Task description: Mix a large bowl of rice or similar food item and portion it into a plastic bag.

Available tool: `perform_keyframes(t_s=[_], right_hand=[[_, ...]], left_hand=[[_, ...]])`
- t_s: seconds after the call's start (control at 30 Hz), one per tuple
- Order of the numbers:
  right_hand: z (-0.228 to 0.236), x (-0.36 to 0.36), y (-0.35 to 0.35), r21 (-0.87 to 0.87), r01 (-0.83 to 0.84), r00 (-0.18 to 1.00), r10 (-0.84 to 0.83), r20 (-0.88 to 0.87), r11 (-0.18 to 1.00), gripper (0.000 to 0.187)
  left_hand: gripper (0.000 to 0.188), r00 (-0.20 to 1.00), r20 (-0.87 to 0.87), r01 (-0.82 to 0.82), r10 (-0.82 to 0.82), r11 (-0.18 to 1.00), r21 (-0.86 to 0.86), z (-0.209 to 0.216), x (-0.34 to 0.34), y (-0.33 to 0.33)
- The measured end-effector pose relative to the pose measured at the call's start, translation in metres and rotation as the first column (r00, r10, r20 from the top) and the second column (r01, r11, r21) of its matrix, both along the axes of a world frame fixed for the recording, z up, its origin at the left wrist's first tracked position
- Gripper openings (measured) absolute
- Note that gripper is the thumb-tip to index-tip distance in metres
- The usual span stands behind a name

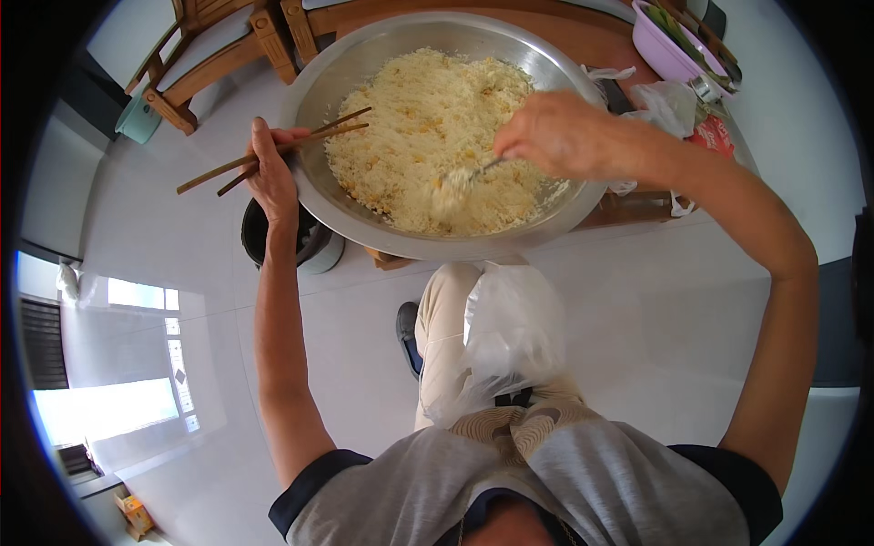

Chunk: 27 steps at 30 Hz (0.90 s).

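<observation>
A wide metal basin point(401, 238) holds a broad heap of pale rice point(428, 118) with yellow bits mixed through it. At the basin's left rim, my left hand point(271, 171) is closed round a pair of wooden chopsticks point(223, 171), whose far ends reach in over the rice. My right hand point(555, 136) is above the right side of the basin, closed on the handle of a spoon point(487, 168). The spoon's head is in the rice and is blurred, with grains heaped on it, so its exact shape is hard to make out.
A dark bucket point(320, 250) stands on the floor below the basin's left side. A clear plastic bag point(517, 318) lies over my lap. Wooden chairs point(214, 64) are at the far left. A purple basin point(678, 45) with greens and more plastic bags point(663, 107) sit at the right.
</observation>
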State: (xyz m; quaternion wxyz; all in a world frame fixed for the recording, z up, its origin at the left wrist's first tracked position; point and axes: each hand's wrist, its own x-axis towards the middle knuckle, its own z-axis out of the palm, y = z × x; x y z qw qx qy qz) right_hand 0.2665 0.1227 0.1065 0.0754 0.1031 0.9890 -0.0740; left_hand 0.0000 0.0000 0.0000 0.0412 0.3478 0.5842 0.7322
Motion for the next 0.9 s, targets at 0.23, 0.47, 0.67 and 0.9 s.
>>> perform_keyframes(t_s=[0.23,0.47,0.67,0.9], right_hand=[[-0.066,-0.05,0.02,0.331,-0.095,0.995,0.087,0.04,0.939,0.015],[-0.072,-0.056,0.11,0.465,0.12,0.989,-0.064,-0.135,0.877,0.011],[-0.044,-0.065,0.131,0.416,0.25,0.939,-0.115,-0.324,0.874,0.01],[-0.085,-0.112,0.171,0.426,0.33,0.937,-0.237,-0.257,0.842,0.015]], left_hand=[[0.047,0.999,0.041,-0.016,0.016,1.0,0.002,0.003,0.006,0.004],[0.047,0.998,0.049,-0.039,0.039,0.999,-0.011,0.004,0.013,0.011],[0.046,0.997,0.052,-0.062,0.062,0.998,-0.008,0.009,0.011,0.0],[0.046,0.997,0.069,-0.022,0.022,1.0,-0.013,0.0,0.012,0.012]])
